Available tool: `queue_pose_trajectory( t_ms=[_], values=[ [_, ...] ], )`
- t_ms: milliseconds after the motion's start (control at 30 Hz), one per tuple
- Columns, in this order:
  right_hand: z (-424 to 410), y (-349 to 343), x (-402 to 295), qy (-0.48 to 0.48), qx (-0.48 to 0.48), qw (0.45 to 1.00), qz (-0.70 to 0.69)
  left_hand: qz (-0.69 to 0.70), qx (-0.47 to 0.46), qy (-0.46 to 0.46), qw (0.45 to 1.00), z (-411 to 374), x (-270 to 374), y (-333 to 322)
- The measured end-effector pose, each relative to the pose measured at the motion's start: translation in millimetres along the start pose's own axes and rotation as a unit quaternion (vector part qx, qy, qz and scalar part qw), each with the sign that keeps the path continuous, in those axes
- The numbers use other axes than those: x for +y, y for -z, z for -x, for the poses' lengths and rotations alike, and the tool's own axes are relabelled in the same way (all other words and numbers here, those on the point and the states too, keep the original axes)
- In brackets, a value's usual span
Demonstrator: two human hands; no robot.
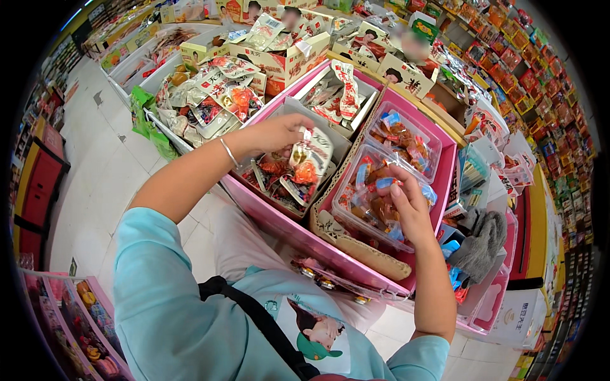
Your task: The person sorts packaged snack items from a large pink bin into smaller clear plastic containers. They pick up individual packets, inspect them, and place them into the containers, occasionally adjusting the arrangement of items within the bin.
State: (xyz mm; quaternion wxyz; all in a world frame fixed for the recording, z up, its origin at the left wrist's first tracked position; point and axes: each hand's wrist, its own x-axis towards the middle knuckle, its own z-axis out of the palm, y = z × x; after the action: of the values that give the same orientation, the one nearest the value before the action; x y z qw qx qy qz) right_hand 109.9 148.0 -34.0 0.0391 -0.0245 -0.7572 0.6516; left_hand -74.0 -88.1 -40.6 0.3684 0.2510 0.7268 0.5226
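Note:
In my left hand point(288, 135) is the top edge of a white-and-red snack packet point(312, 155), held above a cardboard box point(302, 214) of similar packets. My right hand point(410, 202) has its thumb and forefinger at a small blue-and-red wrapped snack point(386, 183), over a clear plastic tub point(340, 205) of wrapped brown snacks. A second clear tub point(436, 162) stands behind it. Both tubs and the box are inside a pink bin point(267, 216), and an upright corrugated cardboard strip point(350, 164) runs between them. A white box point(369, 93) with more packets sits at the bin's back.
To the left is a white bin point(167, 133) heaped with packets, a green bag point(147, 121) hanging at its edge. Printed cartons point(267, 64) stand behind. A grey cloth item point(481, 247) lies at the right. Shelves of packets point(538, 90) line the far right.

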Motion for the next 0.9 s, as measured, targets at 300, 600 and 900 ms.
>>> queue_pose_trajectory(
  t_ms=[300, 600, 900],
  values=[
    [-1, 1, 4, 0.046, -0.009, 0.998, 0.047, -0.536, -0.029, -0.11, 0.836, -14, -18, -6],
    [0, 0, 1, 0.005, -0.033, 0.996, 0.08, -0.597, -0.072, 0.025, 0.799, 13, -2, -17],
    [1, 1, 1, 0.01, -0.025, 0.997, 0.075, -0.552, 0.211, -0.206, 0.78, 46, 18, 33]
  ],
)
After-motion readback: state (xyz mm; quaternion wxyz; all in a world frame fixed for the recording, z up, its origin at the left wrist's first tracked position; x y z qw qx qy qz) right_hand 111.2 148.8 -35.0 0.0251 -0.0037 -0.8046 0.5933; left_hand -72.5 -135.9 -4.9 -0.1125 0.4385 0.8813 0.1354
